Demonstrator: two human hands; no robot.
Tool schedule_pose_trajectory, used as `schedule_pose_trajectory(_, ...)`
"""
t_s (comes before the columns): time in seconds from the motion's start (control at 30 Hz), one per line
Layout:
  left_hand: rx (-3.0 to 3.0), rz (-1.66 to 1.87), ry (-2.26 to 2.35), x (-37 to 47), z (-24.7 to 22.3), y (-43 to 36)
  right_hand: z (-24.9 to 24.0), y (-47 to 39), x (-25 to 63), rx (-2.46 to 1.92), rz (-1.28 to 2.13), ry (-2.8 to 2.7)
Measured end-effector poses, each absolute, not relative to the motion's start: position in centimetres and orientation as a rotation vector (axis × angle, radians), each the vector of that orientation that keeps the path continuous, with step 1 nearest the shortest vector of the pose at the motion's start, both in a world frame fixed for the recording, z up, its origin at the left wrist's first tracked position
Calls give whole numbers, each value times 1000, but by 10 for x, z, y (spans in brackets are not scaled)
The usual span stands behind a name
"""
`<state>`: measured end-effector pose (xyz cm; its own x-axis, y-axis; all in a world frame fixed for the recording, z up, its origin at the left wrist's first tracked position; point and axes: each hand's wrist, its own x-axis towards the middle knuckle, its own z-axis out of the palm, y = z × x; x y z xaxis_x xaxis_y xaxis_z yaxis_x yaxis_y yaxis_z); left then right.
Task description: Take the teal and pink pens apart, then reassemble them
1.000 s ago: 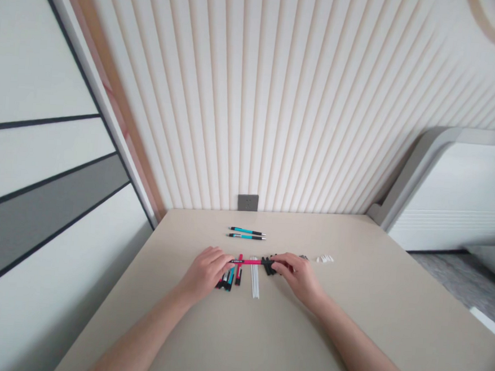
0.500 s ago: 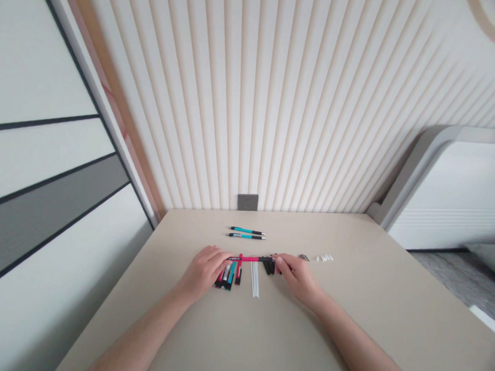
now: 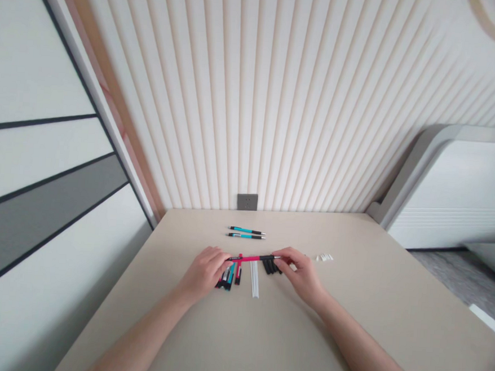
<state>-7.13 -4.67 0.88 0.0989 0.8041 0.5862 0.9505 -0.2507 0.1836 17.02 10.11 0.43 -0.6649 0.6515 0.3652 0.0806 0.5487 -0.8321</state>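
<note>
A pink pen with black ends is held level above the table between my two hands. My left hand is closed on its black clip end. The fingertips of my right hand pinch its tip end, where a bit of pale metal shows. Below the pen lie several pink and blue pen barrels near my left hand, one pink barrel a little apart, white refill tubes in the middle, and black grip sleeves beside my right hand.
Two blue pens lie side by side farther back on the beige table. Small white pieces sit right of my right hand. A dark wall socket is at the table's back edge.
My right hand has shifted slightly up and its fingers have changed their hold at the pen's tip. The pen's right end is a little higher. My left hand has hardly moved.
</note>
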Motion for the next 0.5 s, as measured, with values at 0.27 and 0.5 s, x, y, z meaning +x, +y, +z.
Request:
schedule_pose_trajectory(0.27, -2159, -896, -1748, -71, 9, -47, 4, 101, 169, -556, 1127, -2079)
schedule_pose_trajectory(0.5, -2164, -891, -1739, -72, 10, -47, 9, 117, 178, -668, 947, -1995)
